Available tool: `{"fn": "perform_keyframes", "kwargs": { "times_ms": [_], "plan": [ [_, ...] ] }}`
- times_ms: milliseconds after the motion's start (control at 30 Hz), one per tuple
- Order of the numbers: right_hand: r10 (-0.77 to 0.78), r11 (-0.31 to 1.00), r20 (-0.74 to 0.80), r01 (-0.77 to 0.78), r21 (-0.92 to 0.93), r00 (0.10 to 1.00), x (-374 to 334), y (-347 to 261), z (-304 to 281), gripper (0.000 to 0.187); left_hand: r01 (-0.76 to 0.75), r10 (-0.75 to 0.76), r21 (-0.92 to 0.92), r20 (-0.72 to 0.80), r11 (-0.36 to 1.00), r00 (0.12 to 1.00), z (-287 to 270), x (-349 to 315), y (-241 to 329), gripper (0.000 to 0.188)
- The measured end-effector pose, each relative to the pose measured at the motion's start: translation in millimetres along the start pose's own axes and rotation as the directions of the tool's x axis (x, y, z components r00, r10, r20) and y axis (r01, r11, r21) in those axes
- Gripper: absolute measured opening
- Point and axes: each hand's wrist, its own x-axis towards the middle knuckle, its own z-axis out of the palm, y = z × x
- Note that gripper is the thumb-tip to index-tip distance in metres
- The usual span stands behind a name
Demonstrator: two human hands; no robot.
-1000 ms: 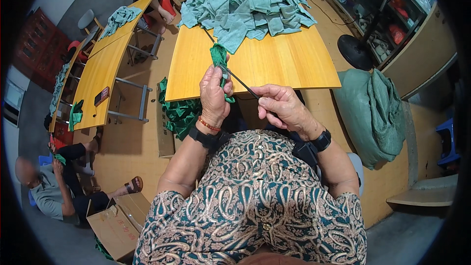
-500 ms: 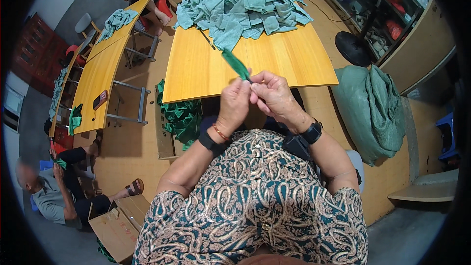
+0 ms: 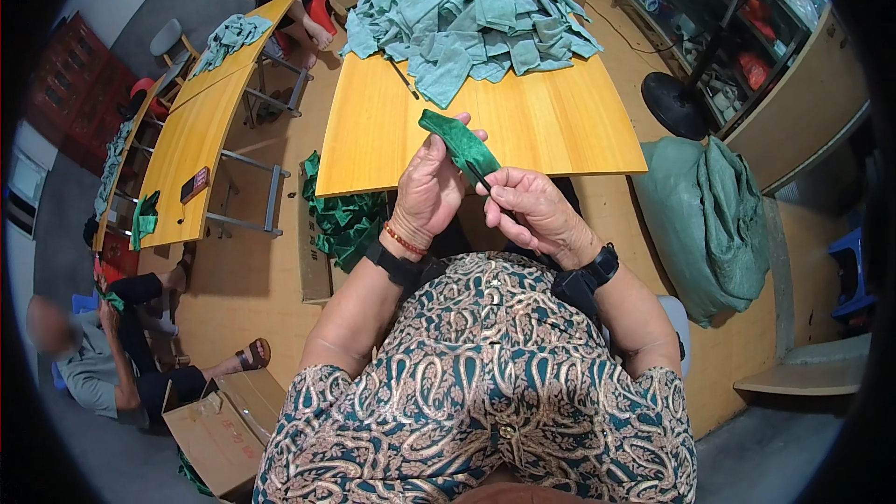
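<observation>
A narrow, dark green cloth piece (image 3: 455,142) is held slanting above the near edge of the table. My left hand (image 3: 427,194) has it between the thumb and the fingers, which pass behind the cloth. Against its lower end, my right hand (image 3: 541,212) pinches a thin black stick (image 3: 479,177) between thumb and forefinger. Whether the stick is inside the cloth or only against it, I cannot tell. Farther off on the tabletop, a large heap of pale green cloth pieces (image 3: 476,19) spreads out, with another black stick (image 3: 404,80) at its near left edge.
A yellow table (image 3: 569,126) stands before me. Under its left side, a carton (image 3: 315,266) holds dark green pieces. A big green sack (image 3: 705,224) sits at right, near a black fan base (image 3: 674,103). Two other people sit at left, by a second table (image 3: 182,187).
My left hand has opened out from a tight pinch and now supports the cloth from behind. The right hand has shifted slightly down and right, so the black stick shows.
</observation>
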Motion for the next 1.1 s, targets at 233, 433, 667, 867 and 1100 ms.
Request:
{"fn": "perform_keyframes", "kwargs": {
  "times_ms": [233,433,667,867,1100],
  "plan": [
    [0.047,0.997,0.001,-0.047,-0.054,0.999,-4,-1,-6,0.020,-0.138,0.138,-0.003,-0.020,0.990,0.990,-4,-1,8,0.025],
    [-0.031,0.929,-0.100,-0.008,-0.370,0.995,-4,-16,-5,0.016,-0.141,0.166,0.254,-0.078,0.957,0.983,-2,-3,5,0.018],
    [-0.108,0.950,-0.075,0.080,-0.303,0.991,-1,-13,-6,0.018,-0.004,0.007,0.187,-0.014,0.982,1.000,12,-12,-4,0.015],
    [-0.096,0.990,-0.017,0.094,-0.106,0.995,-4,-9,-11,0.020,0.019,-0.029,-0.160,-0.062,0.987,0.998,20,-11,18,0.025],
    [-0.006,0.972,-0.002,0.006,-0.236,1.000,-7,-15,-15,0.019,-0.188,0.190,0.029,-0.103,0.982,0.976,-3,-2,16,0.019]
  ]
}}
